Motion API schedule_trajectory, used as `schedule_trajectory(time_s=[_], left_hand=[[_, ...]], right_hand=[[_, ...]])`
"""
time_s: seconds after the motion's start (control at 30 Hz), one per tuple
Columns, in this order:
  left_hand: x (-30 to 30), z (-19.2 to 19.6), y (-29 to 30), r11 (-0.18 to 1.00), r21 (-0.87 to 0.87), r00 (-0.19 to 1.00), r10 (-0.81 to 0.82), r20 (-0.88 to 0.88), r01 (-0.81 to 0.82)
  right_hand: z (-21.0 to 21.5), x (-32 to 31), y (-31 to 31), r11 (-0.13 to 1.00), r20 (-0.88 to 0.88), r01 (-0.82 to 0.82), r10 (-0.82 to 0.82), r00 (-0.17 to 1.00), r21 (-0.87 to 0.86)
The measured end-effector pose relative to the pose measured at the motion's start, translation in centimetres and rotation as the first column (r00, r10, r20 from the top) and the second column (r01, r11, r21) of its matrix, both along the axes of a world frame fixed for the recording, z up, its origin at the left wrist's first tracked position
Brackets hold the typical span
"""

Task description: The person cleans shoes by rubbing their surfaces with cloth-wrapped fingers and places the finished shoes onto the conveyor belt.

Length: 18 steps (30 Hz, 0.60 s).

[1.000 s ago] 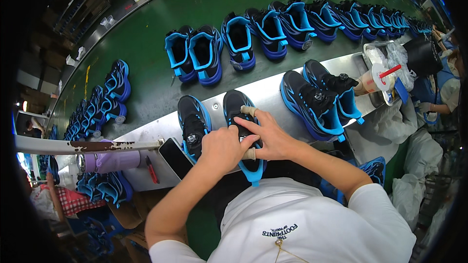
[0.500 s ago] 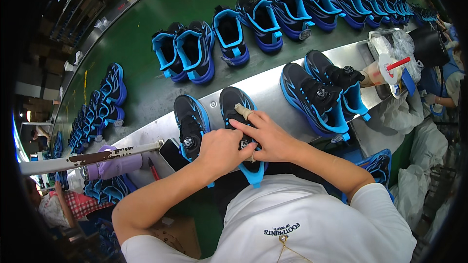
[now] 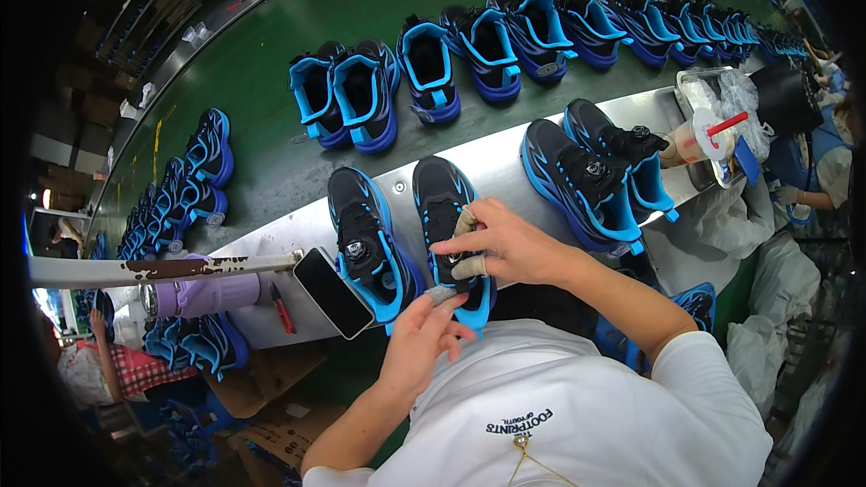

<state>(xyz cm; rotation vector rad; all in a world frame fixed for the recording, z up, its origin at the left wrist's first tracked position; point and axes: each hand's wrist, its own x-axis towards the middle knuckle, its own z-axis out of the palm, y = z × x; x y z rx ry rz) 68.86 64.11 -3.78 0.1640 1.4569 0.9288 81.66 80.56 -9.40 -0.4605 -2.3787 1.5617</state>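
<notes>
Two black-and-blue sneakers stand side by side before me on the metal ledge, toes pointing away. Over the right-hand sneaker point(image 3: 439, 189) is my right hand point(image 3: 514, 242), its wrapped fingers curled around the lacing and tongue, hiding most of the dial. At that sneaker's collar, my left hand point(image 3: 422, 343) has its fingers drawn together. A small grey piece point(image 3: 440, 294) shows at their tips; whether it is a finger wrap or something held, I cannot tell. The left-hand sneaker point(image 3: 356, 207) is untouched, with its round dial point(image 3: 357, 251) in sight.
Another sneaker pair point(image 3: 586, 171) sits right on the ledge, beside a drink cup point(image 3: 699, 140) and a tray point(image 3: 690, 90). Left are a phone point(image 3: 334, 293), a red pen point(image 3: 281, 307), a purple bottle point(image 3: 212, 293) and a metal bar point(image 3: 99, 271). Sneakers line the green belt point(image 3: 262, 63).
My left hand has moved from the lacing back to the collar, uncovering the left-hand sneaker and phone. My right hand stays over the right-hand sneaker, its fingers shifted and more curled.
</notes>
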Motion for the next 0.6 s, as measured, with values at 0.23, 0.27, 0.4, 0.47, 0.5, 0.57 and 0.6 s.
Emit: schedule_trajectory(time_s=[0.23,0.27,0.4,0.47,0.5,0.57,0.6], left_hand=[[2.4,-0.6,1.8,0.966,0.046,0.947,0.240,0.212,-0.255],[1.8,-0.5,1.8,0.964,0.057,0.946,0.244,0.212,-0.262],[-2.5,3.4,1.3,0.913,0.076,0.833,-0.328,-0.446,0.400],[-5.0,2.7,2.3,0.932,0.173,0.315,0.068,-0.947,0.319],[-6.2,2.5,3.4,0.922,0.176,0.186,0.116,-0.976,0.345],[-7.8,0.2,3.7,0.919,0.132,0.189,0.064,-0.980,0.372],[-8.3,-0.8,3.8,0.919,0.097,0.323,-0.035,-0.946,0.382]], right_hand=[[0.1,-0.4,-1.9,0.978,0.088,0.187,-0.194,0.977,0.091],[0.4,-0.4,-1.5,0.981,0.112,0.187,-0.191,0.975,0.052],[1.5,0.3,1.2,0.989,0.080,0.108,-0.099,0.992,-0.106],[3.7,-1.3,2.6,0.981,0.207,0.156,-0.130,0.970,-0.115],[3.3,-2.4,3.0,0.988,0.140,0.141,-0.130,0.982,-0.066],[0.1,-5.2,3.7,0.995,0.039,0.092,-0.094,0.995,0.044],[-0.2,-6.8,4.0,0.995,0.037,0.085,-0.087,0.996,0.053]])
